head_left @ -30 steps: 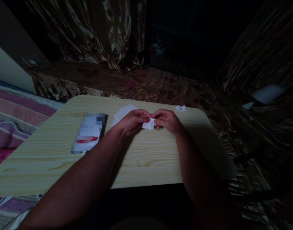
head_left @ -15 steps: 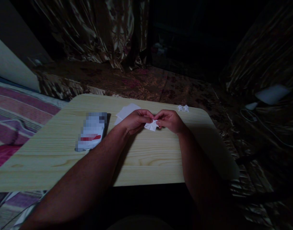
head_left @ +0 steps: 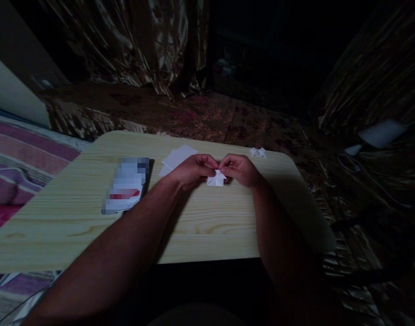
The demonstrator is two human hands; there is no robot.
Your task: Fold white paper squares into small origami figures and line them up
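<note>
A small folded white paper piece (head_left: 216, 179) rests over the middle of a light wooden table (head_left: 200, 222). My left hand (head_left: 193, 170) pinches its left side with closed fingers. From the right, my right hand (head_left: 240, 169) pinches the same piece, fingers closed too. Just behind my left hand lie a few flat white paper sheets (head_left: 176, 158). Two tiny folded paper shapes (head_left: 258, 152) sit near the far right edge of the table.
A white packet with a red stripe (head_left: 125, 185) lies on the table's left part. A striped pink cloth (head_left: 20, 163) is at the left, patterned dark fabric (head_left: 200, 113) beyond the table, and a white cable (head_left: 356, 165) at the right.
The folded paper has been turned and closed up a little between my fingers, with both hands staying in place. The view has shifted slightly.
</note>
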